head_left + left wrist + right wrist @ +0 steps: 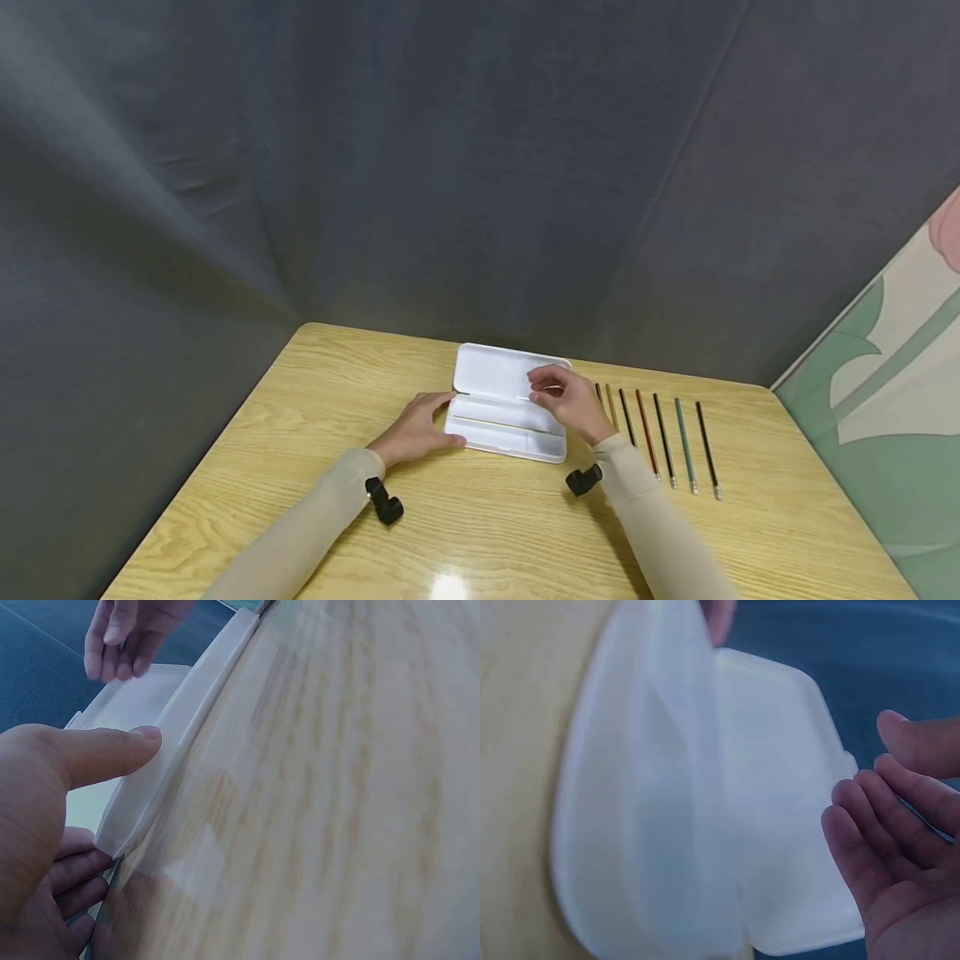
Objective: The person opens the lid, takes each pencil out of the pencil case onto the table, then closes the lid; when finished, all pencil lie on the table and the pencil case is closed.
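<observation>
A white hinged pencil case point(495, 437) lies on the wooden table with its lid point(491, 371) laid back. Across its inside runs a thin yellowish line point(510, 426); I cannot tell whether it is a pencil or an edge. My left hand point(417, 428) holds the case's left end, with the thumb point(112, 754) on the near wall and the fingers round the end. Over the right part of the lid hovers my right hand point(568, 402), fingers loosely bent and nothing between them. The right wrist view shows that hand point(907, 840) apart from the lid.
Several pencils lie in a row right of the case, among them a red one point(647, 429), a teal one point(686, 442) and a black one point(708, 450). A dark curtain point(480, 167) hangs behind the table point(337, 375). Patterned cloth point(892, 375) hangs at the right.
</observation>
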A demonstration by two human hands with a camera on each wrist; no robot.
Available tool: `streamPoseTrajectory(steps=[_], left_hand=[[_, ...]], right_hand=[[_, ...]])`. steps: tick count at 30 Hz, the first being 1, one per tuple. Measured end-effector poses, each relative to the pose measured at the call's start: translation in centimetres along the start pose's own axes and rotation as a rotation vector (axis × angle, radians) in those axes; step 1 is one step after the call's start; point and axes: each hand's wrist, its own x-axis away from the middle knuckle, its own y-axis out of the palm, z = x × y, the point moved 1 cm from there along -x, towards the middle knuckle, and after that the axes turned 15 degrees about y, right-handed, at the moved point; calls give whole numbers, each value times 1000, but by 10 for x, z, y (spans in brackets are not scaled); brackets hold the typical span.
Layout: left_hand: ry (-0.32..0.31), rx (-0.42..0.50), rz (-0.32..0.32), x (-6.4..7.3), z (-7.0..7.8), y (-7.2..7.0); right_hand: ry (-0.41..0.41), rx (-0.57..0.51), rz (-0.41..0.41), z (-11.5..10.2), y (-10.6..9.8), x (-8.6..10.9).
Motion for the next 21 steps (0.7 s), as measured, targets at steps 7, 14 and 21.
streamPoseTrajectory(steps=[7, 14, 21], left_hand=[[-11, -11, 1, -1, -3, 1], [-4, -23, -4, -2, -3, 0], [-7, -17, -3, -1, 0, 0]], right_hand=[[1, 95, -98, 5, 24, 1], [14, 197, -164, 12, 33, 4], [-16, 258, -167, 10, 37, 7]])
